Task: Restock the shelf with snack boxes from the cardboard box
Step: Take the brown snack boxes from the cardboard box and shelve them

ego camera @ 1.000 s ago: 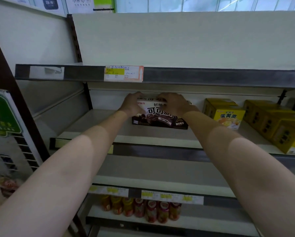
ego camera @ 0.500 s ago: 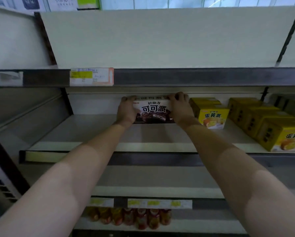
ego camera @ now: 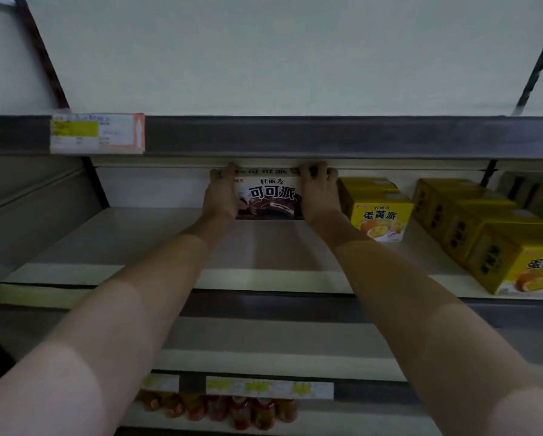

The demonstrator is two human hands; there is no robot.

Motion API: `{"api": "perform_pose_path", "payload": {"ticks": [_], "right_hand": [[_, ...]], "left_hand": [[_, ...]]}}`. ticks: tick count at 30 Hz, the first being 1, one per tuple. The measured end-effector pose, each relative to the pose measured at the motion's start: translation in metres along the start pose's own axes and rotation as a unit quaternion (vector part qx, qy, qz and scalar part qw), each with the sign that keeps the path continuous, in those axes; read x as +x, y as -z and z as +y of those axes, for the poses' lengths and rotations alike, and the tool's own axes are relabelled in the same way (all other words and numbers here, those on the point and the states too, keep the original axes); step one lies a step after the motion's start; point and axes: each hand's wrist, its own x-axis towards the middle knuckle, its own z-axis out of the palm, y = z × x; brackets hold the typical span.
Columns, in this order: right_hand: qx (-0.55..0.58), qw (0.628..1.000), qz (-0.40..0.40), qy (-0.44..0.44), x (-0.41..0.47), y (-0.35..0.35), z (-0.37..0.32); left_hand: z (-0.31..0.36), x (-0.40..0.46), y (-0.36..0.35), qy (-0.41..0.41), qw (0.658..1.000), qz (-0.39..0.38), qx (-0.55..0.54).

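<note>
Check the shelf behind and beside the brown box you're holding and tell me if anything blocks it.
Nothing visible does. Left hand and right hand grip the brown snack box at the back of the shelf. The nearest yellow box stands right of the right hand.

Shelf (ego camera: pixel 144 247) with brown box (ego camera: pixel 268 199), yellow boxes (ego camera: pixel 380 212)
</note>
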Motion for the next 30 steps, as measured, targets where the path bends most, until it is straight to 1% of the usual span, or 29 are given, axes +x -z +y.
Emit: {"api": "perform_pose_path", "payload": {"ticks": [5,9,11,13,14,17,20,22,24,27,29,30], "right_hand": [[0.008,1.000,-0.006,-0.006,-0.006,0.005,-0.004],[0.007,0.999,0.049,0.015,-0.021,0.010,-0.012],[0.021,0.997,0.064,0.026,-0.031,0.017,-0.021],[0.049,0.996,0.069,0.027,-0.042,0.024,-0.029],[0.064,0.995,0.069,0.024,-0.049,0.028,-0.032],[0.070,0.996,0.049,0.007,-0.072,0.039,-0.033],[0.068,0.995,0.049,-0.058,-0.098,0.057,-0.024],[0.072,0.989,0.082,-0.101,-0.125,0.075,-0.007],[0.076,0.983,0.095,-0.137,-0.164,0.097,0.013],[0.059,0.972,0.097,-0.206,-0.238,0.124,0.042],[0.044,0.963,0.090,-0.251,-0.293,0.138,0.062],[0.037,0.959,0.074,-0.272,-0.321,0.145,0.072]], "left_hand": [[-0.001,-0.009,0.000,0.008,1.000,0.024,-0.017],[-0.002,-0.022,0.009,0.043,0.993,0.068,-0.092],[-0.003,-0.024,0.017,0.051,0.992,0.063,-0.102],[0.001,-0.028,0.026,0.044,0.996,0.043,-0.062],[0.005,-0.033,0.030,0.032,0.998,0.020,-0.040],[0.022,-0.052,0.037,-0.029,0.996,-0.079,-0.025],[0.046,-0.075,0.034,-0.094,0.983,-0.160,-0.009],[0.068,-0.093,0.027,-0.158,0.968,-0.192,0.027],[0.092,-0.114,0.018,-0.235,0.946,-0.221,0.028],[0.134,-0.161,0.002,-0.337,0.915,-0.220,-0.017],[0.165,-0.205,-0.007,-0.382,0.892,-0.241,-0.032],[0.180,-0.230,-0.011,-0.396,0.879,-0.264,-0.027]]}}
